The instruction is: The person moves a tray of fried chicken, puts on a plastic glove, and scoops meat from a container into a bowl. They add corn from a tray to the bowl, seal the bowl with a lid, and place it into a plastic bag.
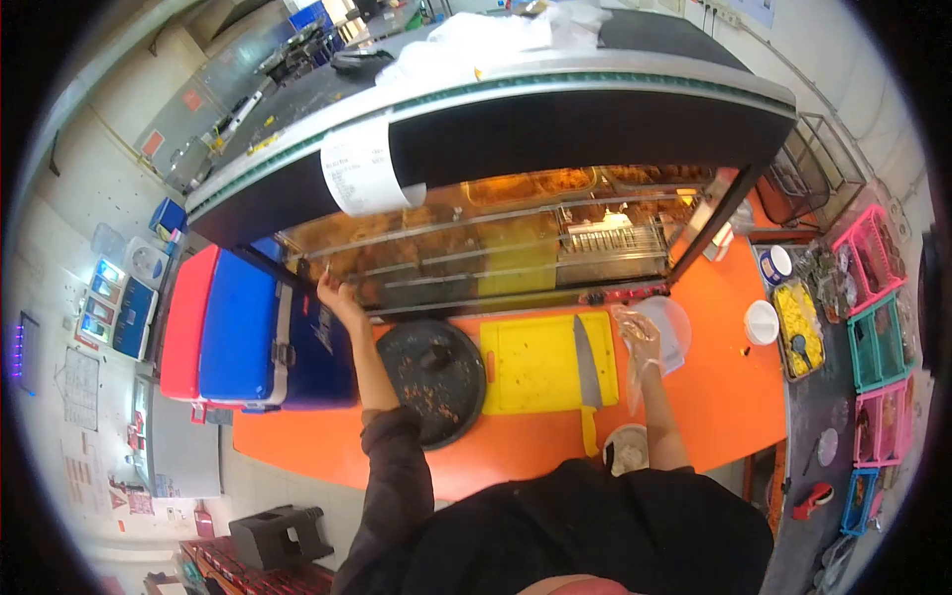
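Reaching past the far left corner of the yellow board point(511, 367) with the bare left hand point(342, 299), right up at the front of the food cabinet point(595, 129), perhaps pinching something thin. Too small to tell how wide or narrow the left fingers are, or what is between them. Holding the right hand point(645, 342) just right of the board, in a loose clear glove, probably to stay clean around food, and close by a clear tub point(679, 342). Cannot tell whether touching the tub, nor whether the fingers in the glove are spread or closed. Lying on the right part of the board, a knife point(587, 367), with handle towards the body, likely for an easy grip. Set just left of the board, a round black tray point(402, 362) with crumbs scattered over it, probably within reach for loose bits; farther left, a cooler point(243, 327). Placed by the board's near right corner, a white bowl point(613, 436); well to the right, on the orange desk point(719, 397), a white cup point(762, 322), seemingly out of the way of the blade
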Motion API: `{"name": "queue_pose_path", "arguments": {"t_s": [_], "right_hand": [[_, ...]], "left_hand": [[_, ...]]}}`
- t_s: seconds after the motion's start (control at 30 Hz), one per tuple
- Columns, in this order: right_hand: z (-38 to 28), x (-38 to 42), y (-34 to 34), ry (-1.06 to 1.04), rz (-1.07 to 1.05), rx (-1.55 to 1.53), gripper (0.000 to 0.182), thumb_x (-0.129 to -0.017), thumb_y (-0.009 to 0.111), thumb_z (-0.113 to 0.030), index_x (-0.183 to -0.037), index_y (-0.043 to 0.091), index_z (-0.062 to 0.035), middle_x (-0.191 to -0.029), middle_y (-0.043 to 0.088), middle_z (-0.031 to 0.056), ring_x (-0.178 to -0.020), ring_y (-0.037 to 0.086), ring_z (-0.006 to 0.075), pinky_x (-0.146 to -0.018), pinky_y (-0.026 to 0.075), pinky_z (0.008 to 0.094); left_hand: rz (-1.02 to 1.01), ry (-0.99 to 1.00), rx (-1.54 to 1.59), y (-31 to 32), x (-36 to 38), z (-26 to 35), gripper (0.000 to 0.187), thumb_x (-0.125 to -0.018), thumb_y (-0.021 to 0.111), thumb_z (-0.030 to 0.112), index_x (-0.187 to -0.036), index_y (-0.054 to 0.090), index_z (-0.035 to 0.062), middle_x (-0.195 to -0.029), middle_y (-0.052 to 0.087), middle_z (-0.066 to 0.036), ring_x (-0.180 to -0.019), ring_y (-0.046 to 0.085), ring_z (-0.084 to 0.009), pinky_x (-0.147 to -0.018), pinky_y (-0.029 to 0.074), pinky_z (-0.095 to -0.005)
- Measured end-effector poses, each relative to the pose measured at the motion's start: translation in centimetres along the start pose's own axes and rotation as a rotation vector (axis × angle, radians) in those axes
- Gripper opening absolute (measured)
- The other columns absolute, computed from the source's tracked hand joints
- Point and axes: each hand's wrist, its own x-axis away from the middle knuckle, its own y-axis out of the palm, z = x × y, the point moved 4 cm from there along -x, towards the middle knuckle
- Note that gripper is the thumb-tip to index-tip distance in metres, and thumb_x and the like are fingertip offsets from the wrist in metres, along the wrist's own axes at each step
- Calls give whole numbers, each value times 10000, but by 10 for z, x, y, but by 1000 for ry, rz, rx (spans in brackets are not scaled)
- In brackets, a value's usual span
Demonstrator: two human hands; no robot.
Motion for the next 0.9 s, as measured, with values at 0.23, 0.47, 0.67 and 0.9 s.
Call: {"name": "queue_pose_path", "arguments": {"t_s": [0.23,0.47,0.67,0.9], "right_hand": [[-74,113,-95,323,221,-52,219,-823,622,-145,-1004,613,-23,-953,632,41,-802,589,122,-658,462,231],[-133,175,-163,374,522,-57,319,-781,693,-209,-1046,593,-62,-925,624,12,-789,578,119,-634,454,240],[-114,162,-232,462,382,-31,365,-760,717,-274,-1028,594,-59,-884,585,17,-778,549,104,-642,429,226],[-164,151,-139,408,322,96,346,-799,675,-291,-1021,602,-37,-863,555,8,-792,527,102,-678,423,226]], "left_hand": [[-74,93,-85,79,83,15,609,-621,520,-49,-1201,337,-37,-1109,335,-121,-1061,363,-257,-957,275,-328],[-114,48,-196,140,147,28,650,-620,536,-4,-1226,307,-50,-1141,294,-154,-1089,329,-316,-975,257,-361],[-232,260,-450,174,187,33,666,-601,564,25,-1215,323,-60,-1153,320,-184,-1109,336,-351,-982,268,-386],[-645,-278,-155,143,124,67,372,-742,547,35,-1108,506,-18,-939,577,-137,-774,585,-214,-652,462,-304]]}}
